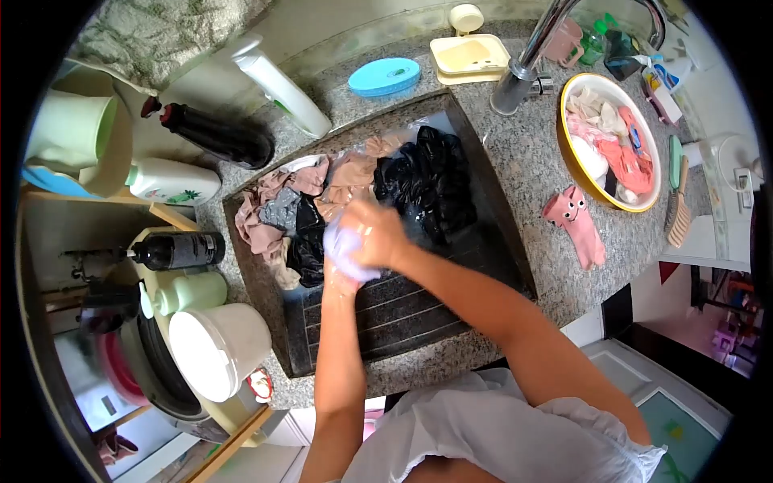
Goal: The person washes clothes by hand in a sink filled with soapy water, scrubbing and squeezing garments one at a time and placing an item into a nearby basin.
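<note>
White, thin fabric bunches up closest to us, the person's garment [499,427], creased all over and cut off by the bottom edge. Beyond it two bare arms reach into the stone sink [386,322], and look at that floor: dark, with straight parallel ridges! Over it comes the lavender cloth [341,248], soft, rumpled, its outline smeared by blur. Right grip [380,233] is clamped on it, fingers curled and hazy; left grip [341,275] sits under and behind, mostly covered, and whether its fingers are together or apart, I cannot tell.

Farther in, a black heap [435,181] shines wet, all knotted folds, while peach fabric [348,187] lies limp beside it, partly blocked by the right grip. Dusty-pink cloth [256,229] crumples against the left wall; where one piece ends and another begins is hard to make out.

Out on the speckled granite surface [535,161], a pink sock [577,227] lies flat, cartoon face up, just beside a round yellow-rimmed basin [585,193] of tangled coral and white cloths. Chrome gleams on the tap [515,87], its curved neck clipped at the top. Far left, bottles and tubs crowd together, swallowed by the dark lens edge.
</note>
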Available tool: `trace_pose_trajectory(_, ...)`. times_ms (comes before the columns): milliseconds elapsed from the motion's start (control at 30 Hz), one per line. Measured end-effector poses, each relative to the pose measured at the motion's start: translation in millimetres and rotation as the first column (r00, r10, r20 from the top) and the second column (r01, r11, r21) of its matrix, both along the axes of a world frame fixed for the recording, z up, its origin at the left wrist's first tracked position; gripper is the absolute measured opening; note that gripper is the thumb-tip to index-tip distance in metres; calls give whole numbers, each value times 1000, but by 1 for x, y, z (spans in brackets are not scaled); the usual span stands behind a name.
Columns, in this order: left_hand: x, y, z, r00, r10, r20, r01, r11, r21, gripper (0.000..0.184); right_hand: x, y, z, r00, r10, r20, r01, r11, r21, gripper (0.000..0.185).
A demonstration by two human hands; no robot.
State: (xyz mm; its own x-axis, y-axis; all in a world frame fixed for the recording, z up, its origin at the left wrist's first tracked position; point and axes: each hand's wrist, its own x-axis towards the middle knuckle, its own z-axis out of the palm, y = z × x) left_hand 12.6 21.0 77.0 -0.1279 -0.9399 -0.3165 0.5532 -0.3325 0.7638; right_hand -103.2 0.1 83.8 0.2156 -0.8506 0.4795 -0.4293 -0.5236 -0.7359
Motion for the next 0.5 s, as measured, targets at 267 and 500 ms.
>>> trace_pose_trajectory(267,43,19,9,985,-27,170,-34,937,347,36,-59,-14,-56,926,23,-377,-21,1000,9,49)
trace_pose_trajectory(500,31,15,1,910,15,415,-175,921,349,51,-64,-36,-101,891,170,-420,-41,953,299,39)
